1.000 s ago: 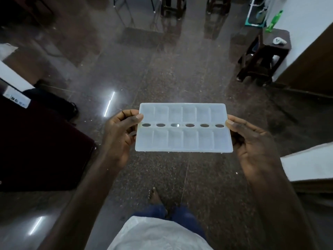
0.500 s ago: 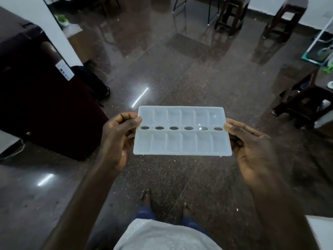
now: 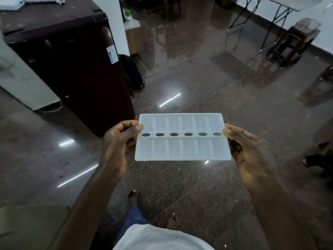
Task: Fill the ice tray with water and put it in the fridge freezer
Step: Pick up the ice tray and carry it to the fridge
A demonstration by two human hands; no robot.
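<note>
Carrying the translucent white plastic ice tray (image 3: 182, 150) level, likely on the way to the freezer.
At centre frame, the left hand (image 3: 118, 147) and the right hand (image 3: 252, 152) are each pinching a short edge, thumbs on top. The dark maroon fridge (image 3: 75, 69) is standing upper left; opening it will probably be needing one hand freed without tipping.

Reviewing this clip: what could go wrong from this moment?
The left hand and right hand pinch the ice tray only at its short ends; a tilt could spill any water onto the glossy floor, near bare feet. The fridge looks shut, so one hand must let go, leaving a one-sided grip.
</note>
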